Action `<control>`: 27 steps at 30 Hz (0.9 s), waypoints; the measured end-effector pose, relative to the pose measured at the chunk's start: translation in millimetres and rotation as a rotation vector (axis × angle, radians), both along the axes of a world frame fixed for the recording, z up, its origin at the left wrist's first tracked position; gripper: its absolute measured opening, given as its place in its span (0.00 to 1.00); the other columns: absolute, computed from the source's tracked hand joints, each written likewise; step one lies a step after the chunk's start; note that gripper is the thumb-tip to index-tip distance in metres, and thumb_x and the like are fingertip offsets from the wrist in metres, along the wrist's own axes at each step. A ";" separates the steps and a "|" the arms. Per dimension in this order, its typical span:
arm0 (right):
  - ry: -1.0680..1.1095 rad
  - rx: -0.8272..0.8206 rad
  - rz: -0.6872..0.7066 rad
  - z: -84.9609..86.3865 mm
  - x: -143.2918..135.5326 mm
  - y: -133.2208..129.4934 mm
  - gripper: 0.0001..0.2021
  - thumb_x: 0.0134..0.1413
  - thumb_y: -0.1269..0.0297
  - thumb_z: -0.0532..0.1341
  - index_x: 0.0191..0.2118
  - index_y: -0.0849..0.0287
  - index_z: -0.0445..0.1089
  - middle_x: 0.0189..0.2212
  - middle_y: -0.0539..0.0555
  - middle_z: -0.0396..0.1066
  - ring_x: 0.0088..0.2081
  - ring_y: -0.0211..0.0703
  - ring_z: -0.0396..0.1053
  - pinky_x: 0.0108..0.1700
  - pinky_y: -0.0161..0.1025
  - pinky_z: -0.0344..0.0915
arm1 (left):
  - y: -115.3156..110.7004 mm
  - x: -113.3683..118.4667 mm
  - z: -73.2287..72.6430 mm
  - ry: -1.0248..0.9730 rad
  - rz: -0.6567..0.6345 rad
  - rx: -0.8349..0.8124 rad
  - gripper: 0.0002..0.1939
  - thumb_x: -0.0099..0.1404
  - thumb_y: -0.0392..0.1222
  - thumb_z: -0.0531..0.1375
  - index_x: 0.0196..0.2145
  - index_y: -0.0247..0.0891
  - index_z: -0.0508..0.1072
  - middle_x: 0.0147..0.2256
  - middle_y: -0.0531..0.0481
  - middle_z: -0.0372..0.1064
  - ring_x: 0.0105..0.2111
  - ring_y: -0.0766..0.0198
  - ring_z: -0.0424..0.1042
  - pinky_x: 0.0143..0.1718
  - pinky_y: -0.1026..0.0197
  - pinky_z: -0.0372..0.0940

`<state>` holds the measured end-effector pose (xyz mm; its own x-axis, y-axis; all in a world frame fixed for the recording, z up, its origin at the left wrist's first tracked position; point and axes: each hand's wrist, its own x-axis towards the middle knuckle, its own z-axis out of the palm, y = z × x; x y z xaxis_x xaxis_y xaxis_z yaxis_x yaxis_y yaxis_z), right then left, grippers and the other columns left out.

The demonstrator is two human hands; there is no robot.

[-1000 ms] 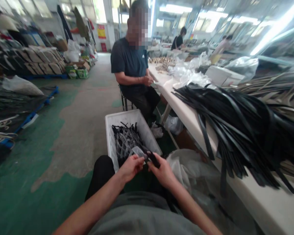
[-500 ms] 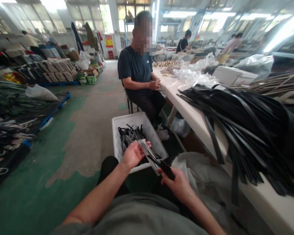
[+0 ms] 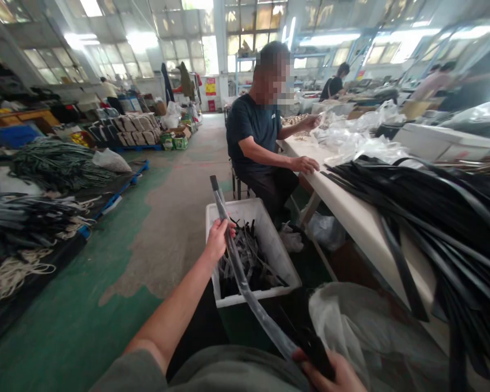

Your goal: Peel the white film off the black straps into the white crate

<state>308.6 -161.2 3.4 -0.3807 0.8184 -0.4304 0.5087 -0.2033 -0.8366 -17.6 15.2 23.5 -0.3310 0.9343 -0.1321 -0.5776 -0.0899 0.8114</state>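
Note:
A long black strap in a clear plastic sleeve runs slantwise between my hands, its dark end sticking up past my left fingers. My left hand is closed round the upper part of it, over the left rim of a white bin. Low on the right, my right hand grips the sleeve's lower end together with a dark bundle whose details are hard to make out. Inside the bin lies a heap of black and clear-wrapped pieces.
A long table on the right bears a big pile of black straps. Beyond the bin sits a person with a hand at the table edge. Clear plastic bulges beside my right hand. Pallets with strap bundles stand left.
My hands have moved apart, the right one down and rightward, and the sleeved strap is now stretched out between them. The seated person's hands have separated and reached to the table. The view has shifted.

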 end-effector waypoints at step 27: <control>0.389 0.203 -0.215 75.4 -100.2 65.8 0.08 0.49 0.60 0.60 0.26 0.59 0.65 0.18 0.48 0.67 0.22 0.37 0.64 0.25 0.33 0.60 | -114.2 84.2 -20.3 0.802 -0.463 0.211 0.16 0.60 0.52 0.61 0.42 0.42 0.76 0.43 0.40 0.72 0.47 0.45 0.67 0.55 0.48 0.58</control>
